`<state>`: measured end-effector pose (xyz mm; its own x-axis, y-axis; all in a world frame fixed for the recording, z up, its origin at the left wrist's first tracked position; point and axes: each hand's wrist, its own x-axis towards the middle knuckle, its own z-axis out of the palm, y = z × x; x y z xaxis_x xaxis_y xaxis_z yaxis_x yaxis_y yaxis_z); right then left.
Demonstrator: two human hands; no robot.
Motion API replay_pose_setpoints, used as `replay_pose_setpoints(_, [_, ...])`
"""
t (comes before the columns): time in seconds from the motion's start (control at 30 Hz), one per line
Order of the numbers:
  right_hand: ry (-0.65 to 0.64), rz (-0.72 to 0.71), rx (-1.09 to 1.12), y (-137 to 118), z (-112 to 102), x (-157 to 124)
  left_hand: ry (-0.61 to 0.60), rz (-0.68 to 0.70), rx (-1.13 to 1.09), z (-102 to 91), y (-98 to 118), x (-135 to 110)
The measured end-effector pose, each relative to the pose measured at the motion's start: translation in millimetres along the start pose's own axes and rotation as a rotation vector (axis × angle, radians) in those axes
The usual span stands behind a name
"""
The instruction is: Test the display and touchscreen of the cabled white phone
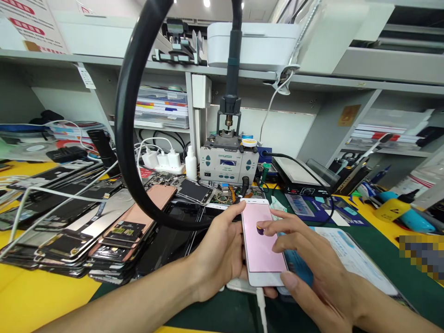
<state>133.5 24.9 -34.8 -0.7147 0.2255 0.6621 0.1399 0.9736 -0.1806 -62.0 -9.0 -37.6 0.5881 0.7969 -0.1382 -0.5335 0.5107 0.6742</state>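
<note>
My left hand [218, 252] is wrapped around the left side of a white smartphone [261, 243] and holds it up over the green mat. Its screen is lit pale pink with a small dark icon near the top. A white cable [261, 303] is plugged into the phone's bottom end. My right hand [308, 268] hovers over the screen from the right. Its index finger stretches out and touches the screen near the icon, the other fingers loosely spread.
A heap of phone screens and back panels [104, 231] covers the yellow table at left. A thick black hose [126, 115] arcs in front. A soldering station [229, 162], a heating plate [294, 173], chargers [163, 161] and bottles stand behind. Printed sheets [354, 259] lie at right.
</note>
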Motion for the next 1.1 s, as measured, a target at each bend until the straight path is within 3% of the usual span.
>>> replay_pose_setpoints(1.1, [-0.04,-0.002,-0.079,0.8,-2.2,2.5,0.032,0.026,-0.01,-1.2,-2.2,-0.6])
